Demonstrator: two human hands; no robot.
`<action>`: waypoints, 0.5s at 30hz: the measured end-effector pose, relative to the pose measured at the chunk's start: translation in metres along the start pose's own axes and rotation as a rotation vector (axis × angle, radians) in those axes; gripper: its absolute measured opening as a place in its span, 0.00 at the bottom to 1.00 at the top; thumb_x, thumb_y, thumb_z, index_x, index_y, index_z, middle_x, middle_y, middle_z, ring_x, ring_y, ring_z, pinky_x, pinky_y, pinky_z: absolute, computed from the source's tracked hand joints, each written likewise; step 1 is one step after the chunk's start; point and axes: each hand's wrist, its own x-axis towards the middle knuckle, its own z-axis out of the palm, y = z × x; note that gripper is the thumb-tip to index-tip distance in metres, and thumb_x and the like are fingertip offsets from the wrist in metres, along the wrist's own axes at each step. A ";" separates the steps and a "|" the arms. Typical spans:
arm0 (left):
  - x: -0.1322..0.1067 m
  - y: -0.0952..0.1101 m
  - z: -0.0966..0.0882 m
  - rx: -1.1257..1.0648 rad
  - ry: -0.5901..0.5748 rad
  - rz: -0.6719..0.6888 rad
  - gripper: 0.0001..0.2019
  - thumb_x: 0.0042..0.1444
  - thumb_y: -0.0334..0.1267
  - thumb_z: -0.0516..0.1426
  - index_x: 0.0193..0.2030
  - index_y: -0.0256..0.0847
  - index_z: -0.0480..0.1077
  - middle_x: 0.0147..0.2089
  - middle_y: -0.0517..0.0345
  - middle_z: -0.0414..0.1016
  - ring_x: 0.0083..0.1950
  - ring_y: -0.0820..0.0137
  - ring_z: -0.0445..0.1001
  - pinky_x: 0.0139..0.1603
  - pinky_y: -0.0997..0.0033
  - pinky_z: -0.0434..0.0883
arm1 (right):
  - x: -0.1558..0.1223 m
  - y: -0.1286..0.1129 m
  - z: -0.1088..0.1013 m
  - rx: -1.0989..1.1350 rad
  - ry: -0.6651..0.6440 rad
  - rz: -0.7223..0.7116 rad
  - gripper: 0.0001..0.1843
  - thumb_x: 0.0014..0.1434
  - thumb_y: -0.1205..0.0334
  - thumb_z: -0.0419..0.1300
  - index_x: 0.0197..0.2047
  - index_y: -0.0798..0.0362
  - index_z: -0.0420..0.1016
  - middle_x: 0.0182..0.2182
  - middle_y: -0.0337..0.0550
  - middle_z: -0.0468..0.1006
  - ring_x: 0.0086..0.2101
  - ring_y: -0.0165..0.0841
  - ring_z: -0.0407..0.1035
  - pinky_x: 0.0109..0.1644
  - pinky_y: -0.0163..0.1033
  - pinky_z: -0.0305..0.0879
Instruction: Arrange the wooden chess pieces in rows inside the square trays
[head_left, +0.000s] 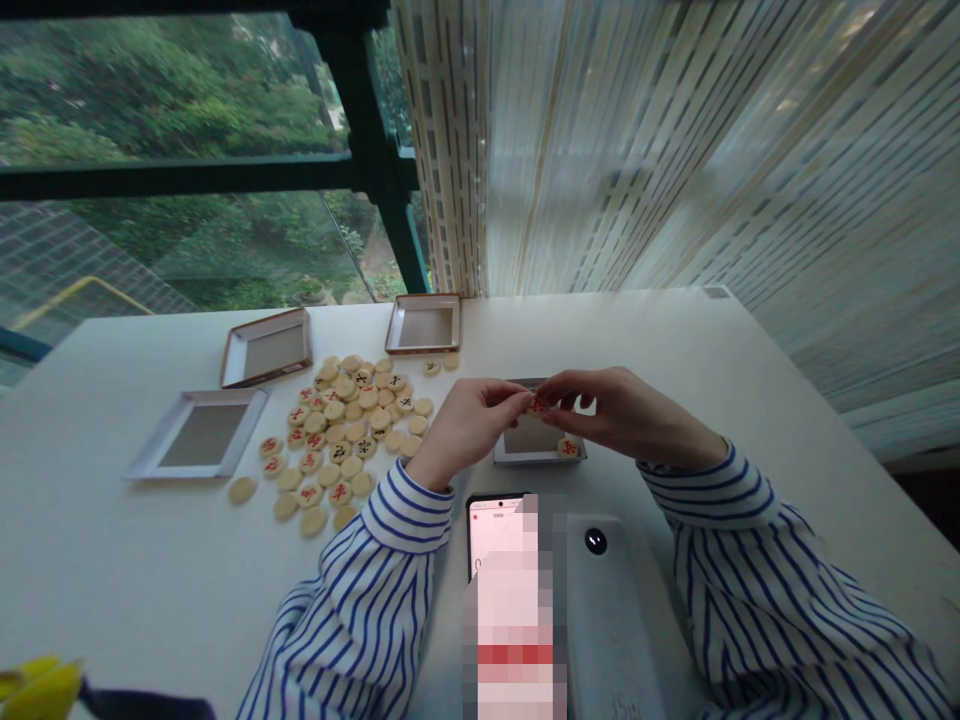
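Observation:
Between the fingertips of both hands is a round xiangqi piece [537,404] with a red character. My left hand [480,415] pinches it from the left, and my right hand [611,410] grips its right side with thumb and finger. Both hands are over a small open box [534,440], whose far part they partly cover. Inside that box, at its near right corner, lies another red-marked piece [568,448]. To the left of my left hand spreads a loose pile of xiangqi pieces [352,410], some showing red or black characters, others blank side up.
Three open box parts, a white tray [255,412], a brown-edged lid [306,345] and another lid [424,351], stand around the pile. A phone [495,560] and a grey device [611,600] lie nearest me. Behind the white table [637,330] are a window and a curtain.

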 end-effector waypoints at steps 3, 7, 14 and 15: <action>0.000 0.000 0.000 0.016 -0.006 -0.004 0.14 0.52 0.42 0.53 0.36 0.34 0.74 0.28 0.54 0.74 0.27 0.75 0.67 0.28 0.74 0.65 | 0.000 0.000 0.001 -0.071 0.006 0.013 0.12 0.55 0.58 0.54 0.40 0.52 0.73 0.29 0.39 0.76 0.29 0.27 0.67 0.33 0.33 0.61; 0.000 -0.002 0.000 0.042 -0.001 -0.006 0.15 0.52 0.43 0.52 0.36 0.34 0.74 0.29 0.54 0.74 0.27 0.74 0.68 0.28 0.74 0.66 | 0.000 0.001 0.003 -0.124 0.002 0.018 0.12 0.55 0.58 0.54 0.41 0.51 0.73 0.29 0.39 0.76 0.29 0.27 0.67 0.33 0.33 0.60; 0.000 -0.005 0.000 0.096 -0.005 0.011 0.14 0.51 0.43 0.52 0.35 0.36 0.74 0.28 0.55 0.75 0.26 0.74 0.69 0.26 0.76 0.65 | 0.000 0.002 0.004 -0.218 -0.016 0.004 0.11 0.55 0.58 0.54 0.39 0.50 0.73 0.30 0.38 0.76 0.30 0.28 0.67 0.34 0.33 0.60; 0.000 -0.005 0.000 0.106 -0.007 0.011 0.14 0.51 0.43 0.52 0.35 0.36 0.74 0.28 0.55 0.75 0.26 0.75 0.69 0.26 0.76 0.65 | 0.000 0.002 0.005 -0.236 -0.023 0.002 0.11 0.55 0.57 0.53 0.40 0.50 0.73 0.30 0.38 0.76 0.30 0.28 0.68 0.34 0.33 0.60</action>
